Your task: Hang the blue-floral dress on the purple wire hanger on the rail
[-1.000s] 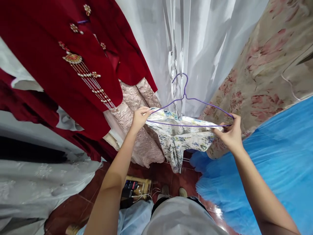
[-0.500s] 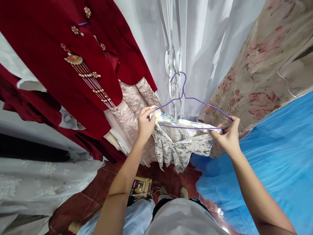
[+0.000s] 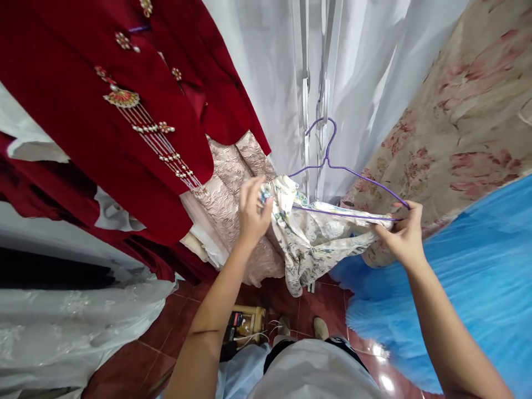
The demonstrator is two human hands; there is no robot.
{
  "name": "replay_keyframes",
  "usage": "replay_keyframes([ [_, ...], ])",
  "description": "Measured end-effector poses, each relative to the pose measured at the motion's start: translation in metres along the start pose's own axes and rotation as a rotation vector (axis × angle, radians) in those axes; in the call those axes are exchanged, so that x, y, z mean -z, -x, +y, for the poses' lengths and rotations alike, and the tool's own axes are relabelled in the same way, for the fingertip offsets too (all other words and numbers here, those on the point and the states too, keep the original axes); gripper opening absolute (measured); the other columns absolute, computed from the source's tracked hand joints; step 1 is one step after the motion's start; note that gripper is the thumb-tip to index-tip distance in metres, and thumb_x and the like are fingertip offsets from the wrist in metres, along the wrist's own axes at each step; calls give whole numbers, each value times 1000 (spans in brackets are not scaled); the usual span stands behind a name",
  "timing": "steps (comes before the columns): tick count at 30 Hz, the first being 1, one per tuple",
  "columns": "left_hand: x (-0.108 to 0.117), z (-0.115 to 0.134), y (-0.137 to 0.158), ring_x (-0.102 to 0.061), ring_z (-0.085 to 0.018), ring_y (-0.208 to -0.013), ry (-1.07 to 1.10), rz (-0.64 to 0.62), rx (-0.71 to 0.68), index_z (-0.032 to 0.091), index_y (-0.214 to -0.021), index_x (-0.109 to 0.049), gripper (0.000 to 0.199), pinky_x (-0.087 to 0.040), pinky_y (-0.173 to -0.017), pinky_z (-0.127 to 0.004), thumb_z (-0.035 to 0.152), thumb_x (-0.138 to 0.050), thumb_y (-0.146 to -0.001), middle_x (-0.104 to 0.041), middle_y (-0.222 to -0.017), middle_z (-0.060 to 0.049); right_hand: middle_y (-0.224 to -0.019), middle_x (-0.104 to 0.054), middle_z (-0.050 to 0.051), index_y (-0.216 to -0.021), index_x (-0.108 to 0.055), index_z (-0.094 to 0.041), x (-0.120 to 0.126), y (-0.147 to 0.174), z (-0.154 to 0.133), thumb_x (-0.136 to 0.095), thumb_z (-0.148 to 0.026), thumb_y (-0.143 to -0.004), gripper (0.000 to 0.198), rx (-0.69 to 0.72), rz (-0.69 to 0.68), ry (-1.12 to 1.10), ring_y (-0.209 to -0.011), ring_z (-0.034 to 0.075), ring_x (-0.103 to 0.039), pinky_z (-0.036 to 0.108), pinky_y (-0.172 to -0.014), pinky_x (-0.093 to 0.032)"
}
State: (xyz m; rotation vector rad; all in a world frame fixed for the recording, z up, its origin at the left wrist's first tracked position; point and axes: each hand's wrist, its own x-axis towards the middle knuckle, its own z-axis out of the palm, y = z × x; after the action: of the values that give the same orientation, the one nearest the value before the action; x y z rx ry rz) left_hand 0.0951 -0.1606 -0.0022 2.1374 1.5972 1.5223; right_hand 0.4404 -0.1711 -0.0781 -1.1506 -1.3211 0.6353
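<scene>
A thin purple clothes hanger (image 3: 327,162) stands hook up in front of me, with a white floral garment (image 3: 332,244) draped on it. The cloth covers the hanger's left end and runs along its bottom bar. My right hand (image 3: 402,233) is closed around the hanger's right corner, with the garment's edge between thumb and fingers. At the garment's upper left, my left hand (image 3: 254,213) has its fingers curled against the floral cloth, gripping its edge; the fingertips are partly hidden.
Red garments (image 3: 174,111) with beaded ornaments hang at left, beside a pink textured dress (image 3: 233,166). White straps (image 3: 305,111) hang behind the hanger. A floral drape (image 3: 469,122) and blue tulle (image 3: 477,277) stand at right. A wooden stool (image 3: 258,320) with cables sits below.
The garment's left part has been drawn over the hanger's left end, and its cloth is more bunched. My left hand's grip has shifted. The hanger appears farther right in view.
</scene>
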Motion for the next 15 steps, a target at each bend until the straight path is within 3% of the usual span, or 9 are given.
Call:
replay_keyframes([
  [1, 5, -12, -11, -51, -30, -129, -42, 5, -33, 24, -146, -49, 55, -46, -106, -42, 41, -60, -95, -46, -151, -12, -73, -49, -6, -121, -37, -27, -1, 1, -1, -76, -27, -67, 67, -6, -5, 2, -52, 15, -47, 27, -47, -37],
  [3, 9, -34, -31, -47, -30, -134, -85, -115, -120, 23, -143, -51, 56, -39, -113, -43, 43, -64, -92, -52, -143, -12, -70, -49, -6, -123, -37, -26, -1, 2, -4, -75, -28, -68, 67, -28, -24, -3, -49, 14, -45, 27, -45, -35],
  [6, -3, -52, -51, -56, -26, -120, -59, -280, -208, 20, -128, -60, 34, -43, -106, -37, 35, -48, -101, -63, -122, -12, -65, -46, -8, -122, -38, -25, 0, 4, -5, -74, -29, -69, 64, -56, -43, 22, -44, 12, -39, 27, -44, -30],
  [8, -15, -50, -57, -61, -24, -108, -56, -252, -246, 18, -116, -65, 32, -45, -97, -34, 30, -38, -104, -67, -109, -11, -61, -40, -10, -118, -41, -25, 3, 4, -5, -73, -29, -71, 58, -52, -47, 93, -43, 11, -34, 26, -44, -27],
  [11, -28, -32, -62, -63, -23, -96, -102, -178, -329, 18, -106, -68, 33, -44, -87, -33, 27, -37, -105, -70, -100, -10, -59, -33, -11, -106, -45, -25, 4, 5, -5, -70, -27, -70, 44, -55, -60, 253, -46, 11, -32, 26, -46, -25],
  [15, -31, -12, -70, -64, -23, -89, -190, -88, -430, 18, -106, -71, 30, -43, -80, -33, 26, -42, -104, -72, -97, -9, -65, -41, -8, -90, -44, -24, -2, 9, -8, -66, -25, -69, 31, -34, -88, 361, -54, 12, -36, 26, -52, -30],
])
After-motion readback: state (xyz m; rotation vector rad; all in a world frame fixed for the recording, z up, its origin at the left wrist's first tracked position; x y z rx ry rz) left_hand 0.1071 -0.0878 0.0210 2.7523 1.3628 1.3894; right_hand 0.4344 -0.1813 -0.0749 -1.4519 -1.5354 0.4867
